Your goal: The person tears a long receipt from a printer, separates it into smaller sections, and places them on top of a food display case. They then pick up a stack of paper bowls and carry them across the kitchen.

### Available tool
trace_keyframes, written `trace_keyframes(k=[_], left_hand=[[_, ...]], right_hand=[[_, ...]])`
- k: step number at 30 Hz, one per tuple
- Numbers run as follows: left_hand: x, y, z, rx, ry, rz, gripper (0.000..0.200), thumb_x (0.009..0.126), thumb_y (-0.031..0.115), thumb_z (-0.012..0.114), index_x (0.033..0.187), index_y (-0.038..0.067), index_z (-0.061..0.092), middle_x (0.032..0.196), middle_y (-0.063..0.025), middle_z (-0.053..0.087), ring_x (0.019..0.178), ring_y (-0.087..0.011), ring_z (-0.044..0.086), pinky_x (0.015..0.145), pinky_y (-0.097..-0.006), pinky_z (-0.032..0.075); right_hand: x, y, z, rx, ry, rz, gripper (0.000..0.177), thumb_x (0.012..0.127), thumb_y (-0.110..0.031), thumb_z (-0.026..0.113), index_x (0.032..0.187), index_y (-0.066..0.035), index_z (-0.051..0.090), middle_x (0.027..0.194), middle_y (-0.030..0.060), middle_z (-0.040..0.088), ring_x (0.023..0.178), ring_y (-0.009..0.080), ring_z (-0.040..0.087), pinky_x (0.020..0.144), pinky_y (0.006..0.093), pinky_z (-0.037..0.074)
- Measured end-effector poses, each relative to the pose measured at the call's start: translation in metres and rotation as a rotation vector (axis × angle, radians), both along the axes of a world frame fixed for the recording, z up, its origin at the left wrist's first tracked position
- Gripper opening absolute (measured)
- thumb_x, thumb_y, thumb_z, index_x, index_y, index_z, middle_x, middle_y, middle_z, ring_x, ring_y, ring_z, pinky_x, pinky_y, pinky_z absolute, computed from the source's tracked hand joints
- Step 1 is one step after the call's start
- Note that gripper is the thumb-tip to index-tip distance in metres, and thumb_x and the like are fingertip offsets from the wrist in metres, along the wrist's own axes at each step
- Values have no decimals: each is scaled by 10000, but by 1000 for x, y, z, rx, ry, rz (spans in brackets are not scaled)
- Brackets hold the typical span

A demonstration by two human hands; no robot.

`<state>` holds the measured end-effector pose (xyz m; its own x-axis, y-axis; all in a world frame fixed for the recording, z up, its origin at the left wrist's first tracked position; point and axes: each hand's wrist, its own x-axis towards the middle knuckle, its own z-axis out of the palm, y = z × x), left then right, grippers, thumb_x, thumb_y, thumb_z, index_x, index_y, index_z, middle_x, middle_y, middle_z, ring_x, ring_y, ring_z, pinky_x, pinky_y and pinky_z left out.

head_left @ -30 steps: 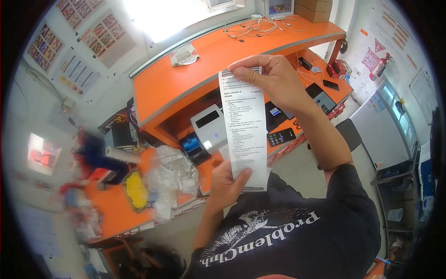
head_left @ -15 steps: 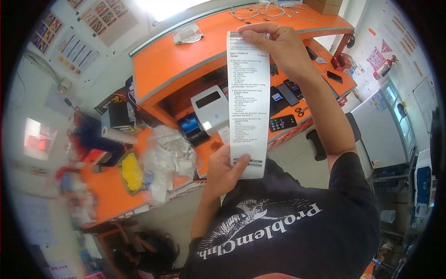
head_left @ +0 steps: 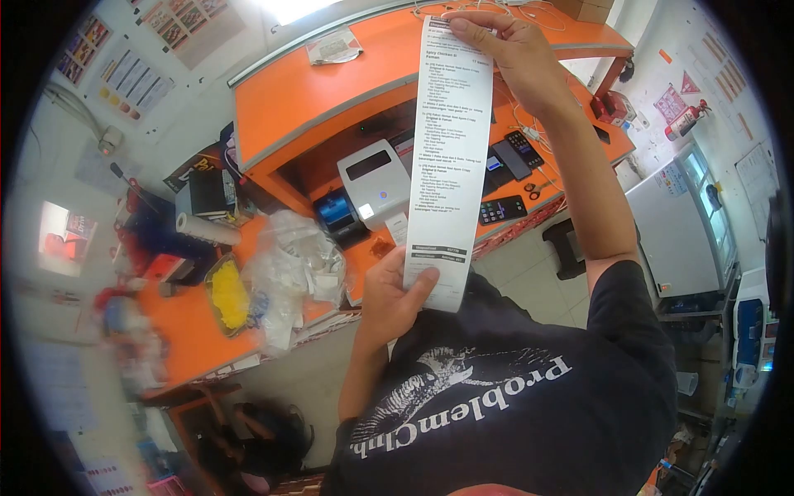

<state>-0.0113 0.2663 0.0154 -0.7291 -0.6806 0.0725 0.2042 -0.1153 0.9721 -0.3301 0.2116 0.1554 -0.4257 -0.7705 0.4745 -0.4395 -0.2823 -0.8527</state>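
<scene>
A long white printed receipt (head_left: 451,157) is stretched upright between my hands, its text facing me. My right hand (head_left: 506,58) pinches the top end, thumb in front and fingers behind. Lower down, my left hand (head_left: 395,299) grips the bottom end, its thumb pressed on the front near two dark printed bands. Behind the paper stands a white receipt printer (head_left: 376,183) with a slip (head_left: 397,228) at its front, partly covered by the receipt. To the right of the paper several phones lie on the counter, one (head_left: 503,209) with a lit screen.
The orange counter (head_left: 198,347) carries a clear plastic bag (head_left: 294,273), a container of yellow packets (head_left: 227,293) and a white paper roll (head_left: 207,229). Above is an orange shelf (head_left: 331,103) with cables. A white fridge (head_left: 674,227) stands right. A seated person (head_left: 269,438) is below left.
Both hands still hold the receipt. Its top end has moved up and slightly right, and my left thumb has slid lower, uncovering the dark bands. The lower end has shifted slightly left.
</scene>
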Motion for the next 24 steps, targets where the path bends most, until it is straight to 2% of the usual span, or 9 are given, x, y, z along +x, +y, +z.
trace_keyframes(k=[7, 10, 12, 16, 19, 21, 24], left_hand=[[-2, -1, -5, -29, -10, 6, 302, 1021, -4, 654, 1304, -103, 618, 1168, -161, 764, 1012, -155, 735, 880, -285, 578], [-6, -1, -6, -30, -6, 12, 296, 1015, -11, 656, 1295, -102, 620, 1168, -160, 764, 1015, -156, 734, 880, -286, 578], [-6, 0, -7, -16, -3, 14, 293, 1012, -13, 659, 1289, -101, 622, 1167, -158, 764, 1016, -157, 734, 881, -287, 579], [-9, 2, -8, -22, -22, 29, 280, 1007, -17, 659, 1273, -97, 627, 1152, -150, 765, 1006, -152, 732, 876, -286, 577], [-10, 2, -8, -26, -20, 11, 302, 1008, -19, 655, 1296, -103, 619, 1174, -155, 758, 1033, -158, 726, 897, -293, 575], [-10, 3, -8, -3, -18, -12, 327, 1010, -21, 652, 1322, -110, 612, 1201, -162, 752, 1068, -166, 721, 923, -301, 572], [-13, 4, -9, -9, -15, -27, 329, 1010, -27, 644, 1325, -116, 607, 1205, -171, 753, 1070, -171, 725, 924, -303, 572]], right_hand=[[-22, 1, 1, -50, 63, 9, 355, 1012, -365, 744, 1233, -92, 799, 1009, 52, 787, 858, 112, 741, 777, 267, 597], [-20, 9, 13, -16, 5, -6, 344, 1032, -316, 726, 1284, -86, 772, 1076, 47, 779, 932, 119, 735, 842, 269, 591], [-6, 24, 36, 75, -17, -42, 398, 1052, -271, 682, 1356, -15, 713, 1122, 135, 759, 967, 185, 706, 842, 315, 562], [-24, 26, 34, 51, 33, -71, 392, 1047, -274, 688, 1280, 38, 726, 1048, 119, 764, 920, 180, 706, 830, 310, 561], [-38, 27, 32, 103, -9, -160, 391, 1043, -275, 691, 1263, 45, 730, 1121, 130, 735, 990, 195, 700, 865, 324, 555], [-42, 31, 32, -27, 123, -202, 394, 1039, -273, 694, 1263, 50, 730, 1186, 139, 691, 1061, 212, 683, 907, 339, 548], [-56, 32, 29, -24, 42, -151, 404, 1036, -270, 696, 1259, 66, 723, 1215, 143, 655, 1108, 225, 667, 939, 350, 540]])
